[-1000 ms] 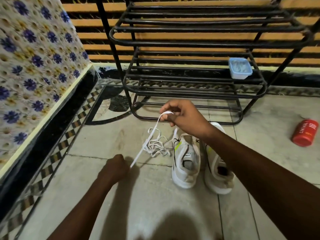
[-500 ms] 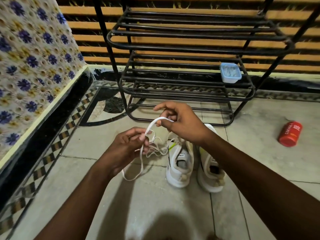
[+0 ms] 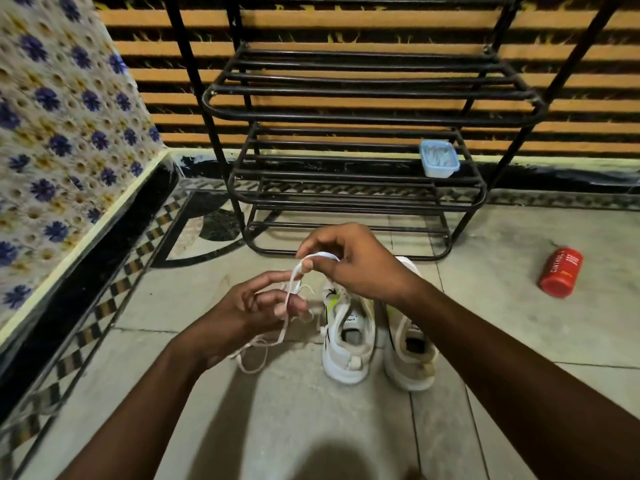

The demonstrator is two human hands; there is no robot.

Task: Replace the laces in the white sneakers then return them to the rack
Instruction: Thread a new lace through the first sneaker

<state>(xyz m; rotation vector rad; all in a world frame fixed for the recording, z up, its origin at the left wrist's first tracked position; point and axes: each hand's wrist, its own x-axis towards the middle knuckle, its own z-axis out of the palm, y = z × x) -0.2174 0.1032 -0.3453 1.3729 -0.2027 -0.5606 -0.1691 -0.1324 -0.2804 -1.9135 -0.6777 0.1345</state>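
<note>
Two white sneakers stand side by side on the floor, heels toward me: the left sneaker (image 3: 348, 344) and the right sneaker (image 3: 412, 355). Both have no laces in them. A white lace (image 3: 287, 327) runs between my hands above the floor. My right hand (image 3: 349, 265) pinches a loop of it over the sneakers' toes. My left hand (image 3: 249, 313) holds the lace lower down between its fingers, and the loose end hangs in a loop to the floor. The black metal shoe rack (image 3: 363, 195) stands just behind the sneakers.
A small blue plastic box (image 3: 439, 158) sits on the rack's lower shelf at the right. A red can (image 3: 561, 271) lies on the floor tiles to the right. A floral-tiled wall with a black skirting runs along the left.
My left hand rose from the floor to just below my right hand, gathering the lace. The taut lace now hangs slack in a loop.
</note>
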